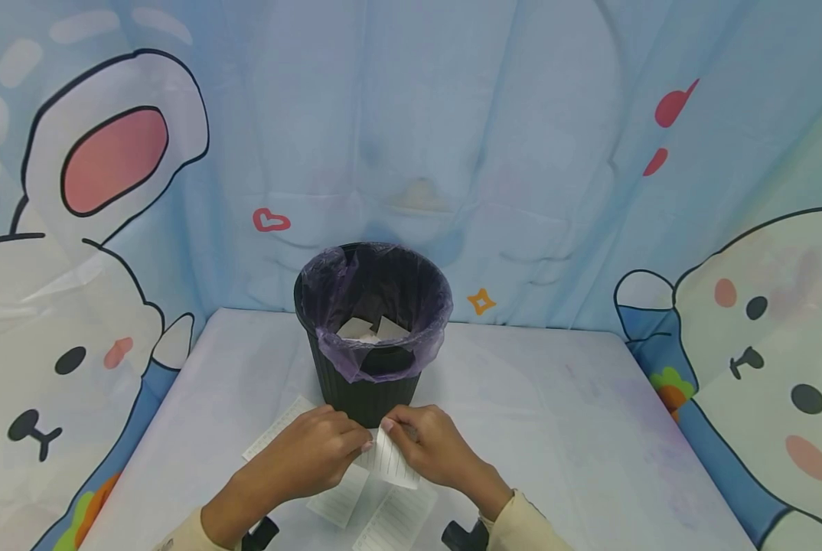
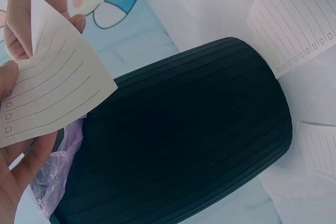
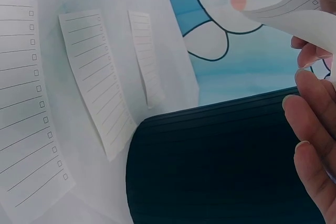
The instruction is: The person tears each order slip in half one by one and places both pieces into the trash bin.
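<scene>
Both hands hold a lined paper sheet with small checkboxes, in front of a black trash bin. My left hand pinches one side of it; in the left wrist view the thumb lies on top with fingers beneath. My right hand pinches the other side between thumb and forefinger. The sheet looks bent between the hands; whether it is torn cannot be told. In the right wrist view, several fingers of the right hand are spread below the sheet.
A purple liner bag folds over the bin's rim, with white paper pieces inside. Several lined sheets lie on the white table, among them one sheet near the front and one left of the bin. A printed cloth hangs behind.
</scene>
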{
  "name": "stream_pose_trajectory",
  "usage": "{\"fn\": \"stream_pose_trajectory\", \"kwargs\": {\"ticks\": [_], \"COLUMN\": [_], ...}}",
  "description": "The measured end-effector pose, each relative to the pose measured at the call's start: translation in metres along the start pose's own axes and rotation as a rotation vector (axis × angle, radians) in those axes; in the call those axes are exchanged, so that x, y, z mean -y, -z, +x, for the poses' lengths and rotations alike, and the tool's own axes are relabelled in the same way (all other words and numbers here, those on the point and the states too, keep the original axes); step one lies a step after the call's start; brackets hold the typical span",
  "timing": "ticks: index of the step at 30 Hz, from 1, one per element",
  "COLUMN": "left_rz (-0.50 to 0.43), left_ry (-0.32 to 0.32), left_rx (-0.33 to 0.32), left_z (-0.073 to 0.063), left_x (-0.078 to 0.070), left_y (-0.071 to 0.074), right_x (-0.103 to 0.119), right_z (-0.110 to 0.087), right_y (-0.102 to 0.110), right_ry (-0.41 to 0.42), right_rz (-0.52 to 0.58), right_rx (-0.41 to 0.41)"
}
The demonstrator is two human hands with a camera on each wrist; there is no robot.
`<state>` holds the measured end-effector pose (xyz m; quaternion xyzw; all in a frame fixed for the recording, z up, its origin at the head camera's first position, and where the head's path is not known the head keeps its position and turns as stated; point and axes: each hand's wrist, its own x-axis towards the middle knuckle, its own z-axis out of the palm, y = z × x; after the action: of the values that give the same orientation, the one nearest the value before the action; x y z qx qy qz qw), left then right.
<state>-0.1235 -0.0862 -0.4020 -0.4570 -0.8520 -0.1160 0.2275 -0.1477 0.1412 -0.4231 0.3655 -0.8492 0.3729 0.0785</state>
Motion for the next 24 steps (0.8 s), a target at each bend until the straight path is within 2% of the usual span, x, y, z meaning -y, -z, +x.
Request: {"fn": "stream_pose_trajectory", "kwargs": {"ticks": [24], "left_rz": [0.009], "left_ry": [-0.027], "left_rx": [-0.016], "left_z": [0.0004], "left_x": [-0.0019], "left_y": [0.001], "right_x": [-0.0099], "right_z": [-0.0002], "right_y": [-0.001], "right_ry": [-0.022], "right_rz": [-0.029], "right_rx": [-0.027]}}
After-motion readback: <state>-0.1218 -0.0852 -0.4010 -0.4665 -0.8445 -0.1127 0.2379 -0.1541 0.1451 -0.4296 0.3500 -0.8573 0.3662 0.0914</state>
